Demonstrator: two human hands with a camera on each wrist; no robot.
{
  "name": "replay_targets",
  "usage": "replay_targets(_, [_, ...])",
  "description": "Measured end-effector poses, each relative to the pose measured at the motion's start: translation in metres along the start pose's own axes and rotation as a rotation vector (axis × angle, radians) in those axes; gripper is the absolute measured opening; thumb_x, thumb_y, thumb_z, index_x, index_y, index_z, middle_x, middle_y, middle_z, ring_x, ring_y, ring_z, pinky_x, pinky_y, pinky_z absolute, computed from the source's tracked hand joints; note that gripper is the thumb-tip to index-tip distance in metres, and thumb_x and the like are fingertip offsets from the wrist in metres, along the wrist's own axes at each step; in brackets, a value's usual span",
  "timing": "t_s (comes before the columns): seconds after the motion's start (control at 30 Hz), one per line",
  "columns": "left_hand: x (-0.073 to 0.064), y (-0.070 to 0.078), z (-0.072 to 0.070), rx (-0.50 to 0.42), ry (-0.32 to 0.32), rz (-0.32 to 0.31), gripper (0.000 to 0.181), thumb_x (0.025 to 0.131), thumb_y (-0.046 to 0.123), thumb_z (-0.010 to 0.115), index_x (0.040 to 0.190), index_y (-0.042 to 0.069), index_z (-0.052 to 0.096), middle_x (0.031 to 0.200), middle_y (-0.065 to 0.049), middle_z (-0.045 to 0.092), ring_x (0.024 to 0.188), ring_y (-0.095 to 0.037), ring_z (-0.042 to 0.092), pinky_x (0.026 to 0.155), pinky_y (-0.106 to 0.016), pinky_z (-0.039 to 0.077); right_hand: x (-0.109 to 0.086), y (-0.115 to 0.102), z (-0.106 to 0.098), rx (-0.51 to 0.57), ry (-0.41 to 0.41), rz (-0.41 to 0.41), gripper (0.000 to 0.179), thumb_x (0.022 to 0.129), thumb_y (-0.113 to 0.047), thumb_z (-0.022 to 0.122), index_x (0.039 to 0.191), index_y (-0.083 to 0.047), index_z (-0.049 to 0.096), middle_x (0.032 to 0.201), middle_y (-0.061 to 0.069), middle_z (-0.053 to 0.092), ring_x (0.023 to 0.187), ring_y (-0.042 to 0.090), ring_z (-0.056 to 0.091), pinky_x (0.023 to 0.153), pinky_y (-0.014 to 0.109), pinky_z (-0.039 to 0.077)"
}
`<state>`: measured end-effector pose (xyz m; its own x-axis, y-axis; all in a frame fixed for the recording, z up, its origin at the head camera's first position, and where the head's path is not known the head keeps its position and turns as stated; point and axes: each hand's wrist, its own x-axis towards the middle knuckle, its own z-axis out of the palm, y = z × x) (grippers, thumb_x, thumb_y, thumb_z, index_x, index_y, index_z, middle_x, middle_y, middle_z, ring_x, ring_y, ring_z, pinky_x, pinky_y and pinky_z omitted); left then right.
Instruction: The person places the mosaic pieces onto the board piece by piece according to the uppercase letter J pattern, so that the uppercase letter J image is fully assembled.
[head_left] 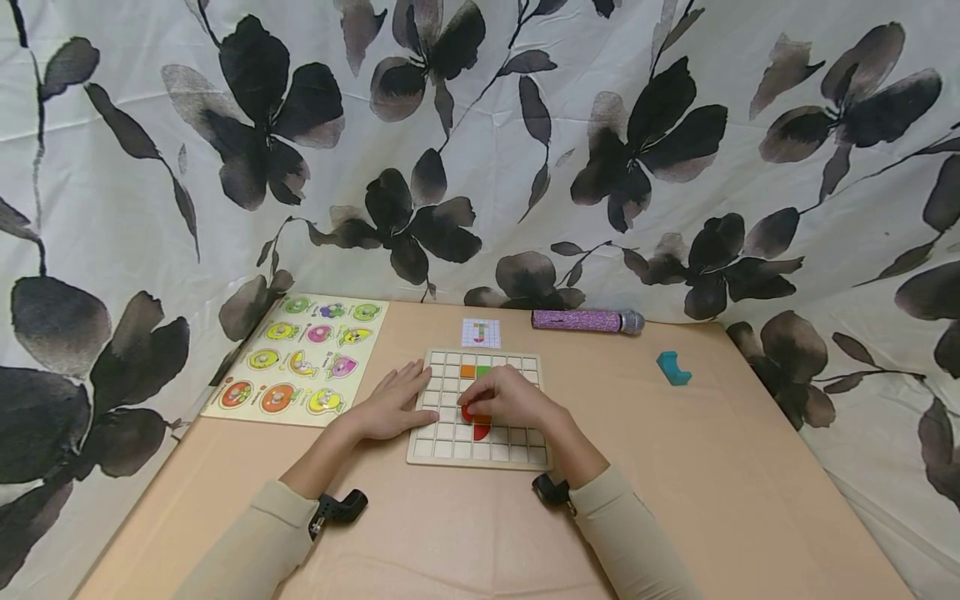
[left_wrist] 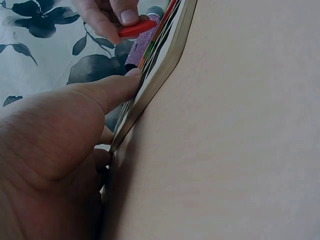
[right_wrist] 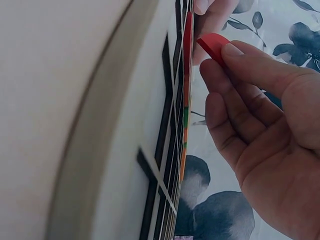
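A white grid board (head_left: 442,450) with a pale wooden rim lies on the table. My left hand (head_left: 393,404) rests at its left edge, fingers stretched out and thumb over the rim. Above the board's middle, my right hand (head_left: 517,400) pinches a red tile with a rounded side (right_wrist: 214,46) between thumb and fingers; the left wrist view shows this red tile (left_wrist: 136,29) raised off the grid. An orange square tile (head_left: 468,371) and a green tile (head_left: 483,371) sit in upper cells. Lower down lies another red rounded tile (head_left: 481,432). The right hand hides some cells between them.
Behind the board lies a small pattern card (head_left: 481,333) with a coloured figure on a grid. A purple glittery microphone (head_left: 577,322) lies at the back, a teal curved piece (head_left: 673,369) to the right. On the left is a fruit picture sheet (head_left: 255,408). A floral cloth (head_left: 525,208) hangs behind.
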<state>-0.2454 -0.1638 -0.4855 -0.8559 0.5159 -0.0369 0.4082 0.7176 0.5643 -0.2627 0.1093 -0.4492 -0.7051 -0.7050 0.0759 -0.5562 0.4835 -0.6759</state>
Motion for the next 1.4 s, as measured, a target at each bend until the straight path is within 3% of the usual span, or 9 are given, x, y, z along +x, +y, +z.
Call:
replay_targets(0.33, [0.0,0.001,0.0,0.002,0.001,-0.001,0.089,0.101,0.047,0.063,0.163,-0.004,0.024,0.173,-0.025,0.01,0.162,-0.041,0.005,0.13,-0.061,0.003,0.0,-0.003,0.004,0.0,-0.063,-0.018,0.014,0.093,-0.005,0.077,0.105,-0.009,0.084,0.099,0.0,0.08,0.083,0.005,0.066,0.075,0.022,0.058])
replay_targets(0.63, [-0.001,0.0,0.001,0.001,0.005,-0.001,0.09,0.101,0.048,0.063,0.163,-0.004,0.023,0.173,-0.025,0.01,0.162,-0.042,0.005,0.13,-0.061,0.002,-0.001,-0.008,0.005,0.009,-0.095,0.029,0.014,0.095,-0.007,0.075,0.106,-0.01,0.083,0.096,-0.003,0.079,0.079,0.004,0.067,0.073,0.022,0.059])
replay_targets(1.1, [0.0,-0.001,0.001,0.003,0.006,0.0,0.09,0.101,0.048,0.063,0.163,-0.003,0.023,0.173,-0.025,0.01,0.162,-0.041,0.005,0.13,-0.06,0.002,-0.001,-0.009,0.007,-0.025,-0.172,0.045,0.015,0.097,-0.009,0.074,0.107,-0.014,0.084,0.101,-0.006,0.078,0.089,0.006,0.064,0.079,0.021,0.056])
replay_targets(1.4, [0.001,-0.002,0.002,0.009,-0.002,-0.007,0.091,0.101,0.05,0.062,0.164,-0.002,0.023,0.173,-0.024,0.009,0.162,-0.04,0.004,0.131,-0.06,0.002,-0.002,-0.012,0.008,-0.045,-0.177,0.031,0.015,0.097,-0.008,0.073,0.106,-0.013,0.083,0.099,-0.004,0.077,0.089,0.008,0.062,0.078,0.022,0.055])
